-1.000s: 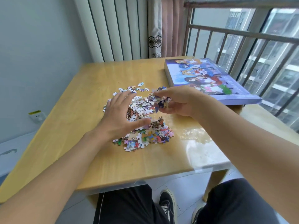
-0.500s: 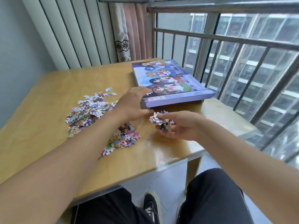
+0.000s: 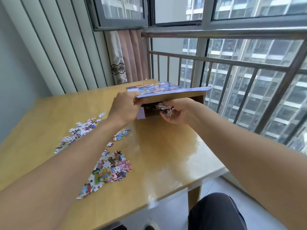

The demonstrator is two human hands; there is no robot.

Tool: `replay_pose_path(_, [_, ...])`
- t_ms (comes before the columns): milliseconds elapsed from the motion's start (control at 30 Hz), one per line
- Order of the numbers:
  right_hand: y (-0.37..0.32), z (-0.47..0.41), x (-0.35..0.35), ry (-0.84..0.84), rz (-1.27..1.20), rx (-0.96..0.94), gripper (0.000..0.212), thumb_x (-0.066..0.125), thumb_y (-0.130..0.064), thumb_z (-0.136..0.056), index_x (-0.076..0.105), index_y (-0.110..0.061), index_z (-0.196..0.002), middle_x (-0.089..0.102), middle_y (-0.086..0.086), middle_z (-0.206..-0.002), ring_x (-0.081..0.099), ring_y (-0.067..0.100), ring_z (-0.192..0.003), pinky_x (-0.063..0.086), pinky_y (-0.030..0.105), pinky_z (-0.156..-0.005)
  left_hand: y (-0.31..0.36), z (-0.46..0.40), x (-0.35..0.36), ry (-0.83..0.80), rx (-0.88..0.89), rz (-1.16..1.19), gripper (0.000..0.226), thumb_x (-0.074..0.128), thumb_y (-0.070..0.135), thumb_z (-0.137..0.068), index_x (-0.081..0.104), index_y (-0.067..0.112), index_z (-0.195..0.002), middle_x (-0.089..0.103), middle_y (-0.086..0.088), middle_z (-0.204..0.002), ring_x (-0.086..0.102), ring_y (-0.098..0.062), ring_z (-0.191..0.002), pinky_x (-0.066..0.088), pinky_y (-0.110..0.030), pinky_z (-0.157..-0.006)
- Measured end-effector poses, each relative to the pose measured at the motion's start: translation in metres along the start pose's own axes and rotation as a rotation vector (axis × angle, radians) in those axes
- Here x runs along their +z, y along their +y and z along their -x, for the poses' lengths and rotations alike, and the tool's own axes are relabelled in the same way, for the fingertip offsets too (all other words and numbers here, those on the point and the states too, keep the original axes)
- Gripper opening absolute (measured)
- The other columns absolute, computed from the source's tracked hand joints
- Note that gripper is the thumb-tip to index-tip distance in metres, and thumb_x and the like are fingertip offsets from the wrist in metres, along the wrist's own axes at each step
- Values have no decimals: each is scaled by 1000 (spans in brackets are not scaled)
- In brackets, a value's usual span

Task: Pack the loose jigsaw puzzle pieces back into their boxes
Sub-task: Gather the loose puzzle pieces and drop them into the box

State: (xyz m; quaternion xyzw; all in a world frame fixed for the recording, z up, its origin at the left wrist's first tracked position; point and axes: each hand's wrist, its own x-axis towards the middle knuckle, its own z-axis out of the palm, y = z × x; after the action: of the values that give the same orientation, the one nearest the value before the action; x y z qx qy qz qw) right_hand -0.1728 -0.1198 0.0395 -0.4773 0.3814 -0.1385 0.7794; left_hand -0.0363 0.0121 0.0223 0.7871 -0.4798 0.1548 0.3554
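The left hand [image 3: 123,107] pinches the near left corner of the flat cardboard lid with the blue and purple cartoon picture [image 3: 166,90], its grip closed on the edge, and holds the lid tilted with its near side lifted off the brown cardboard box base [image 3: 191,101], so that a gap shows between lid and base. The right hand [image 3: 177,114] is at that gap, palm up, its fingers curled in a closed grip round a small handful of loose jigsaw pieces [image 3: 163,107], which lie at the mouth of the box, partly under the lid; more pieces show dark inside the base. The box stands at the far right part of the glossy light wooden surface [image 3: 166,151], near the metal window railing [image 3: 232,63]. Two heaps of pieces lie loose on the surface, well apart from the box: a colourful heap [image 3: 108,168] close to the near edge, just right of the left forearm, and a paler, scattered heap [image 3: 81,131] farther left, partly hidden by that forearm. A few single pieces [image 3: 122,134] lie between the heaps and the box. A pink curtain [image 3: 131,55] hangs behind the far edge.
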Motion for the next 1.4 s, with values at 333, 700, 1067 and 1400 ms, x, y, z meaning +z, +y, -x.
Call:
replay_pose_path(333, [-29, -6, 32, 154, -520, -71, 29, 48, -25, -96, 52, -13, -123, 65, 9, -110, 61, 31, -103, 54, 48, -96, 8, -25, -17, 17, -37, 120, 14, 66, 23, -93, 77, 20, -100, 72, -1, -83, 67, -25, -81, 51, -32, -71])
replay_pose_path(700, [-7, -24, 19, 306, 90, -239, 38, 42, 1, -96, 47, -14, -131, 53, 8, -108, 54, 23, -98, 48, 33, -98, 8, -22, -12, 17, 2, 123, 15, 68, 26, -93, 74, 14, -88, 70, -2, -84, 63, -23, -78, 45, -31, -67])
replay_pose_path(1067, [0, -10, -22, 78, 1236, -851, 59, 45, 6, -87, 62, -22, -137, 62, -1, -137, 58, 20, -116, 47, 17, -93, -2, -20, -13, 47, 38, 133, 18, 67, 27, -94, 73, 14, -83, 70, -5, -77, 65, -28, -76, 53, -44, -69])
replay_pose_path(1400, [-13, -26, -24, -51, 1776, -645, 82, 19, -84, -87, 31, -39, -154, 35, -3, -160, 35, 23, -143, 30, 40, -117, 4, -22, -14, 62, 58, 126, 15, 66, 29, -94, 77, 19, -98, 75, -1, -84, 68, -26, -78, 56, -42, -71])
